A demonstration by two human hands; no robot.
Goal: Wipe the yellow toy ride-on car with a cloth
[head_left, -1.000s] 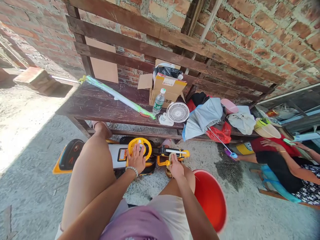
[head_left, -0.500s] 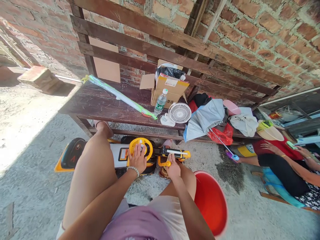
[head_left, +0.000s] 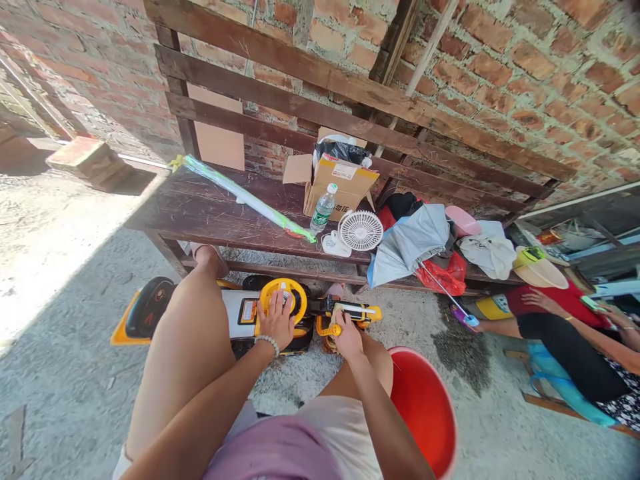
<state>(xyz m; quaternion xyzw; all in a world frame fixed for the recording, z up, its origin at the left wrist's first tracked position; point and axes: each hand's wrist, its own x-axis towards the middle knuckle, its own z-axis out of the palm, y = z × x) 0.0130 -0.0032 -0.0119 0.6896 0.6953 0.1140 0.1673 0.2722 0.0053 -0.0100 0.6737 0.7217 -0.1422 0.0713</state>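
Between my legs stands a yellow, black and white ride-on toy excavator (head_left: 240, 313). My left hand (head_left: 277, 323), a beaded bracelet at its wrist, lies over the yellow steering wheel (head_left: 303, 300) with fingers stretched and apart. My right hand (head_left: 347, 333) is closed at the toy's front arm (head_left: 367, 312), beside a yellow lever (head_left: 327, 330). A yellowish-brown cloth (head_left: 330, 345) shows at and below its fingers, partly hidden by the hand and lever. A red bucket (head_left: 425, 413) stands to the right of my right knee.
Along the brick wall runs a wooden bench (head_left: 165, 207) bearing a wrapped long item (head_left: 245, 197), a cardboard box (head_left: 345, 183), a water bottle (head_left: 323, 208), a small fan (head_left: 360, 231) and an umbrella (head_left: 413, 237). Another person's hand (head_left: 545, 300) shows at the right.
The view has shifted slightly. My right fingers have moved a little on the toy's front arm, where more of the cloth shows. My left hand stays on the steering wheel.
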